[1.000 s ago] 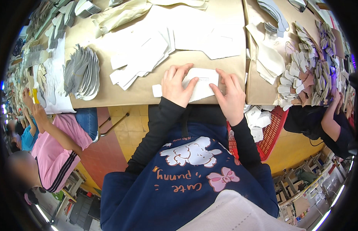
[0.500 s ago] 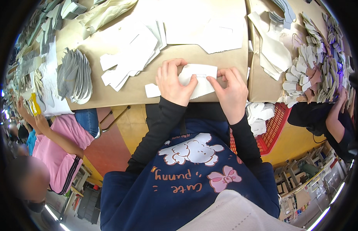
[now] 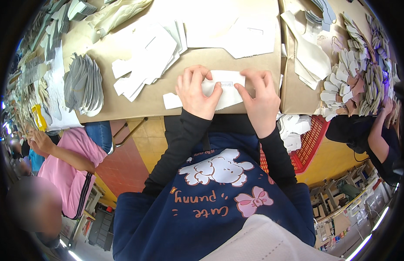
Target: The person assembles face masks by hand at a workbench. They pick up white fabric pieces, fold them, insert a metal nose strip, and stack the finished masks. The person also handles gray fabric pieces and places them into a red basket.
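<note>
A flat white cut piece point(image 3: 230, 96) lies near the table's front edge, with a small rectangular printed mark in its middle. My left hand point(image 3: 195, 93) grips it from the left, thumb pressed beside the mark and fingers curled near its far left corner. At the opposite side, my right hand point(image 3: 262, 98) has its thumb on the right edge and bent fingertips at the far right corner. Part of the piece is hidden under the left hand. Another small white strip point(image 3: 171, 101) sits just left of that hand.
Fanned white pieces point(image 3: 156, 56) lie beyond my left hand, and more white sheets point(image 3: 252, 39) lie farther back. A grey stack point(image 3: 84, 85) stands at the left. Below the table at right is a red basket point(image 3: 312, 145). A person in pink point(image 3: 76, 152) works at the left.
My right fingers have shifted from beside the right edge to the piece's far right corner. The printed mark shows more fully. The left hand has stayed nearly still.
</note>
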Tool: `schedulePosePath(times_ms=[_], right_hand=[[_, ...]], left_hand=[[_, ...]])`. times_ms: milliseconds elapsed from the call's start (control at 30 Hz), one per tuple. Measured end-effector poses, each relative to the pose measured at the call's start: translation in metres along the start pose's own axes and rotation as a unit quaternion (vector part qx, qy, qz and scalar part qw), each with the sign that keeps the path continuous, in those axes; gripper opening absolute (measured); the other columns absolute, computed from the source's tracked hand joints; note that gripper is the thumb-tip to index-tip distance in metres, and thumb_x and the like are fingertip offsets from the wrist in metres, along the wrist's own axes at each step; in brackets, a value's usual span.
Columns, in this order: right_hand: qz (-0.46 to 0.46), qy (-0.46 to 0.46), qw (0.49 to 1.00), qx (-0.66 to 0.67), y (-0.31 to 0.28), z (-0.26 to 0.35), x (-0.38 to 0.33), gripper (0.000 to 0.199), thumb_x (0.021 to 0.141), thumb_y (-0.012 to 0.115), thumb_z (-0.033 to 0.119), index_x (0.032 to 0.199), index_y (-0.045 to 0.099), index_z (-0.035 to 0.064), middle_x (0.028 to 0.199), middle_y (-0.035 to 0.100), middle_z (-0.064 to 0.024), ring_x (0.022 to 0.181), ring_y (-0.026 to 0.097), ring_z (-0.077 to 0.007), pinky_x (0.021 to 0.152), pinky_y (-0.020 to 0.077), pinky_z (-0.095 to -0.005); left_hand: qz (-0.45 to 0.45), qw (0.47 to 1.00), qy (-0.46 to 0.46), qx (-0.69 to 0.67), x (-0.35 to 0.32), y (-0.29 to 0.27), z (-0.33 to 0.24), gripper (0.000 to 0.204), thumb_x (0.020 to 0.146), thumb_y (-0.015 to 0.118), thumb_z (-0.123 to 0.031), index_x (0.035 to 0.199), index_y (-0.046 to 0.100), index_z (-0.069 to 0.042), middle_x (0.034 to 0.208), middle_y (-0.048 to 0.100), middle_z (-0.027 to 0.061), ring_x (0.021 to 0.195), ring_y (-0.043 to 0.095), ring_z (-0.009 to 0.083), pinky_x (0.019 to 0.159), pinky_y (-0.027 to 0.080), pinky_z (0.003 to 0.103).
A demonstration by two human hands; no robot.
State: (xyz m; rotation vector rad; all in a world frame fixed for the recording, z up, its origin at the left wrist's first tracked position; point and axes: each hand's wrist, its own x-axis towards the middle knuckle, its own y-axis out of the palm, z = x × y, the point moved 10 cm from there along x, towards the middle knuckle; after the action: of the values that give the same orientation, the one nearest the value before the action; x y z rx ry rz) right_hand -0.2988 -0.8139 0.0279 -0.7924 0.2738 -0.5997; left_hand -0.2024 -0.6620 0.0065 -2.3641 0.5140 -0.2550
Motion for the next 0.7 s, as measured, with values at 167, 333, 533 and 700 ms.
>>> schedulePosePath(times_ms=[167, 333, 533, 700], right_hand=[[0.015, -0.115, 0.987, -0.108, 0.008, 0.017, -0.009, 0.028, 0.084, 0.074, 0.012, 0.11, 0.076, 0.0232, 0.091, 0.053, 0.0, 0.054, 0.054, -0.0148, 0.047, 0.0438, -0.0307], [0.023, -0.118, 0.987, -0.103, 0.011, 0.015, -0.01, 0.031, 0.081, 0.073, 0.012, 0.109, 0.076, 0.0254, 0.087, 0.052, -0.0003, 0.055, 0.056, -0.0156, 0.047, 0.0453, -0.0318], [0.021, -0.113, 0.99, -0.08, 0.009, 0.016, -0.008, 0.026, 0.083, 0.074, 0.013, 0.107, 0.077, 0.0241, 0.085, 0.052, -0.0002, 0.054, 0.056, -0.0157, 0.046, 0.0444, -0.0318], [0.02, -0.101, 0.993, -0.065, 0.009, 0.014, -0.006, 0.023, 0.083, 0.075, 0.014, 0.104, 0.078, 0.0231, 0.083, 0.052, 0.0002, 0.054, 0.056, -0.0155, 0.046, 0.0438, -0.032]], left_hand=[[0.023, 1.0, 0.007, 0.012, -0.002, -0.003, -0.004, 0.012, 0.077, 0.074, -0.009, 0.088, 0.074, -0.013, 0.109, 0.059, 0.0033, 0.094, 0.051, 0.0243, 0.085, 0.042, 0.036], [0.074, 0.997, -0.009, -0.025, 0.002, -0.005, 0.005, 0.013, 0.081, 0.073, -0.007, 0.093, 0.078, -0.01, 0.11, 0.063, 0.0034, 0.096, 0.055, 0.0218, 0.085, 0.046, 0.033], [0.066, 0.995, -0.021, -0.067, 0.011, -0.006, 0.013, 0.011, 0.082, 0.072, -0.005, 0.093, 0.076, -0.006, 0.104, 0.066, 0.0053, 0.099, 0.061, 0.023, 0.086, 0.05, 0.033], [0.064, 0.996, -0.012, -0.053, 0.012, -0.007, 0.012, 0.011, 0.081, 0.073, -0.005, 0.092, 0.075, -0.006, 0.103, 0.067, 0.0043, 0.098, 0.061, 0.0223, 0.084, 0.05, 0.032]])
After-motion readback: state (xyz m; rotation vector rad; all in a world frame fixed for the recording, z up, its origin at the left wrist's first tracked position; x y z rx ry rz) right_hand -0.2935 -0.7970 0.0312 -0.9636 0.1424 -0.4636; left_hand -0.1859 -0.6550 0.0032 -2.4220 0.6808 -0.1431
